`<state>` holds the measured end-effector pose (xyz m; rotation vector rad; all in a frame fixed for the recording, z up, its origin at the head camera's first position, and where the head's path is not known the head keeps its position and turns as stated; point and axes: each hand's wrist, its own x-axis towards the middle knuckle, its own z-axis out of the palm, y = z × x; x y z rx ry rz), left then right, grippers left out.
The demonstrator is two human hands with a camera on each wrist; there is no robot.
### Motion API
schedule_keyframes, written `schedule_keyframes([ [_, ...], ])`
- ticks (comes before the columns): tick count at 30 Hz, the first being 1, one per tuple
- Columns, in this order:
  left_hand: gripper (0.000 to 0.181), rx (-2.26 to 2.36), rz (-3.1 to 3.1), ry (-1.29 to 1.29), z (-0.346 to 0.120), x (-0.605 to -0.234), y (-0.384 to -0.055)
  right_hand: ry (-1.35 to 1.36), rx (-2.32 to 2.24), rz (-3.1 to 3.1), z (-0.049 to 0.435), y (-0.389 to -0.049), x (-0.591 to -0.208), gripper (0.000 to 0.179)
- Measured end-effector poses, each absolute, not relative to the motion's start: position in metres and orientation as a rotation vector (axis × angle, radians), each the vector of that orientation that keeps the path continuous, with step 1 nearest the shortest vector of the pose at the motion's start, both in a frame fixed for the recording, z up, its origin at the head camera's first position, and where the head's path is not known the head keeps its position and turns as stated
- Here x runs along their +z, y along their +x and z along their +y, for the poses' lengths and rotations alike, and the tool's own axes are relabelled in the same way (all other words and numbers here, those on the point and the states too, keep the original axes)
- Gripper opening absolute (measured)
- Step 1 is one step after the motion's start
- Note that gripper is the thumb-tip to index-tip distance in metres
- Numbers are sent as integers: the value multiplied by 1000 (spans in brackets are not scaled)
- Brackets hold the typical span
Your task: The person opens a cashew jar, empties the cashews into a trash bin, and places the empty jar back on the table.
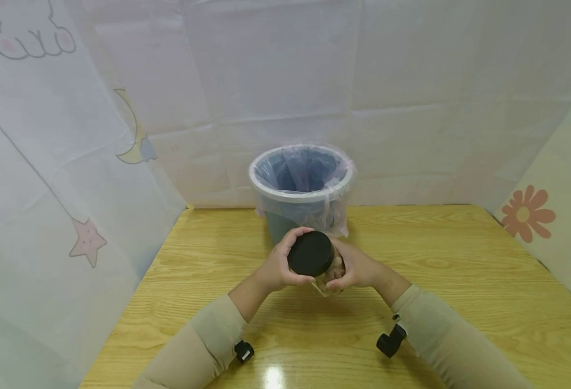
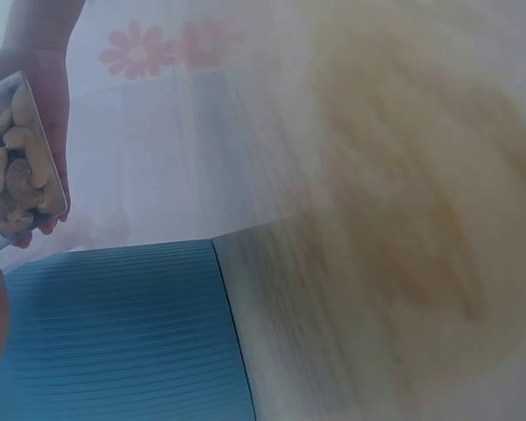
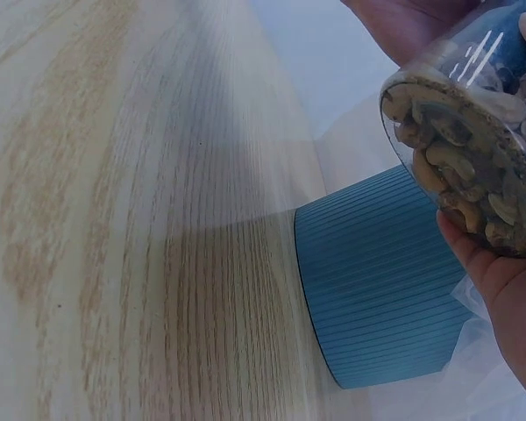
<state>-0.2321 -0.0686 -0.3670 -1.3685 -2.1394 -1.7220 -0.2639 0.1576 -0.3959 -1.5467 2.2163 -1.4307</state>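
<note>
A clear jar [image 3: 473, 149] of cashew nuts with a black lid [image 1: 311, 253] is held tilted above the table, its lid turned toward the head camera. My left hand [image 1: 285, 263] grips the lid, thumb and fingers curled round its sides. Around the jar's clear body my right hand [image 1: 355, 265] is wrapped from the other side. In the left wrist view the cashews [image 2: 22, 167] show through the jar wall. The lid seems to be on the jar; whether it is loose cannot be seen.
Just behind the hands stands a blue ribbed bin [image 1: 276, 224] with a white rim and a clear pinkish liner bag [image 1: 336, 216] folded over it. Beneath is a wood-grain table [image 1: 207, 243]. Pale patterned sheets [image 1: 275, 70] hang at the back and sides.
</note>
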Motion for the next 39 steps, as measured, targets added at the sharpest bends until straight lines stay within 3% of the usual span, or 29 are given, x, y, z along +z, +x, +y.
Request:
schedule_keyframes([
  [13,81,-1753,-2177,-1307,-67,-370,-231,-1483,-1443,2281,157,-263,-398,94],
  [30,80,-1700,-2160,-1344,-70,-364,-230,-1524,-1424,2341,147,-243,-371,92],
  [39,88,-1799,-2114,-1306,-70,-365,-231,-1484,-1403,2419,144,-242,-369,89],
])
